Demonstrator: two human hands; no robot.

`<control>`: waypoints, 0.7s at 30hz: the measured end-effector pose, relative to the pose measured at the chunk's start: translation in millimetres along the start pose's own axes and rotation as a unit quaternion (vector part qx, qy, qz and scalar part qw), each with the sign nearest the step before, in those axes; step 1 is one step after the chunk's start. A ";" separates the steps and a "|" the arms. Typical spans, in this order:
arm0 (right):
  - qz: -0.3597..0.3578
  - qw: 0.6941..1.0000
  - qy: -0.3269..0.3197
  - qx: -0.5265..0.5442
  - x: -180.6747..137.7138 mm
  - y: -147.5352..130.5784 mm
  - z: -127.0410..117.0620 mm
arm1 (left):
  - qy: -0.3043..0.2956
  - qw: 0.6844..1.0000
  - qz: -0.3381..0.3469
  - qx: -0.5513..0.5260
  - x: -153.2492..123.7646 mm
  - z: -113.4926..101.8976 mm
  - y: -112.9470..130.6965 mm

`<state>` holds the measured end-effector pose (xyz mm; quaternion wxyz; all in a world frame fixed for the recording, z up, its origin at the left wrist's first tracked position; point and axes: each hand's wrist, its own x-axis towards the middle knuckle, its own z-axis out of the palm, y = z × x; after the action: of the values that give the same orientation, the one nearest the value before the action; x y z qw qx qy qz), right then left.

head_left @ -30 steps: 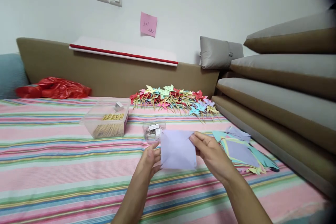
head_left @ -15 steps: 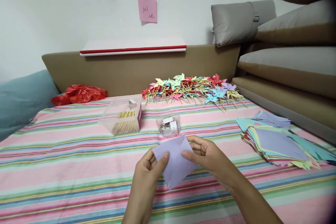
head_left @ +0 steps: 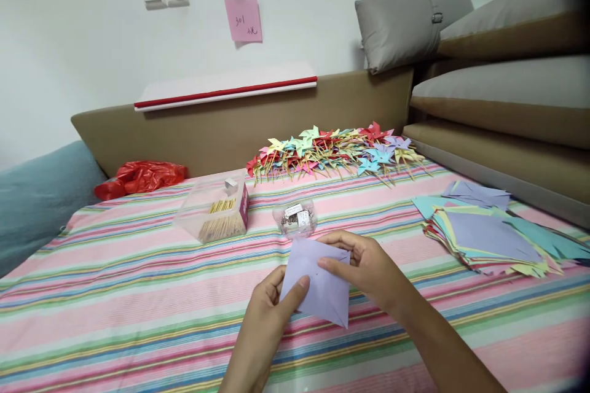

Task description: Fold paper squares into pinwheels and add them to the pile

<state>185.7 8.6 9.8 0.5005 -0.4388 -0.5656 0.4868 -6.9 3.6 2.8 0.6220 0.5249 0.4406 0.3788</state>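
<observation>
A square of purple paper (head_left: 322, 295) is held up between both hands, with slits running in from its corners and a tiny dark mark near its middle. My left hand (head_left: 276, 307) pinches its left side, thumb on the face and fingers behind. On the upper right, my right hand (head_left: 354, 264) grips the sheet the same way, the thumb lying near the middle. Just beyond the paper sits a clear plastic container (head_left: 295, 219) with small metal parts and white labels.
Left of centre stands a clear box (head_left: 216, 215) of thin wooden sticks. Many paper pinwheels (head_left: 322, 153) are heaped at the back. Stacked coloured paper (head_left: 488, 236) lies on the right of the striped cloth (head_left: 138, 319). A red plastic bag (head_left: 142, 177) and grey cushions (head_left: 415, 24) flank the area.
The purple paper has been turned in my hands, so a different corner points down and its face lies flatter. The view has tilted and shifted slightly.
</observation>
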 end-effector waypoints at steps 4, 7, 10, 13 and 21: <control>-0.002 0.999 -0.024 -0.039 -2.4 -1.7 -1.4 | -0.034 0.999 -0.015 0.002 0.1 0.1 -1.0; -0.007 0.997 -0.045 -0.064 -5.1 -0.2 1.8 | -0.025 0.999 -0.034 0.012 -0.4 0.5 -1.2; -0.040 0.994 0.002 -0.105 -7.5 2.4 7.1 | -0.005 0.999 -0.043 -0.015 -0.5 1.0 -1.6; -0.124 0.969 0.088 -0.197 -11.0 6.2 10.9 | 0.049 0.993 -0.032 -0.104 0.6 1.9 -2.7; -0.363 0.811 0.041 -0.456 -17.0 20.7 30.5 | 0.149 0.944 -0.028 -0.293 2.9 10.5 1.2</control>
<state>157.5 -8.6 -13.8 0.4055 -0.3986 -0.8202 -0.0630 4.0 3.2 4.2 0.6856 0.2449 0.4124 0.5477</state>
